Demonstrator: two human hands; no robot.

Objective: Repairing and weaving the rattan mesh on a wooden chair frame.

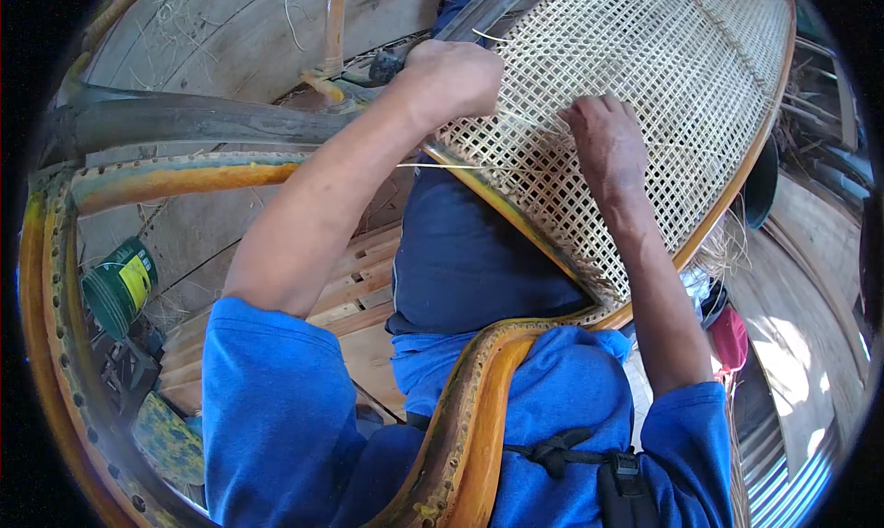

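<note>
An open-weave cane panel (681, 77) fills a curved wooden frame across my lap. My left hand (458, 75) is closed in a fist over the panel's left edge. A thin pale cane strand (525, 119) runs from it toward my right hand (610, 146). Above the weave, the fingers of my right hand are bent together; what they hold, if anything, is hidden. Another loose strand (447, 166) sticks out past the panel's near left edge, below my left wrist. The left hand's fingertips are mostly turned from view.
A bare wooden frame (193, 180) with a row of drilled holes curves along the left and up against my body. Beyond it stands a green bucket (120, 287) on the floor. Wooden slats (364, 275) lie below; a dark bucket (762, 183) is at the right.
</note>
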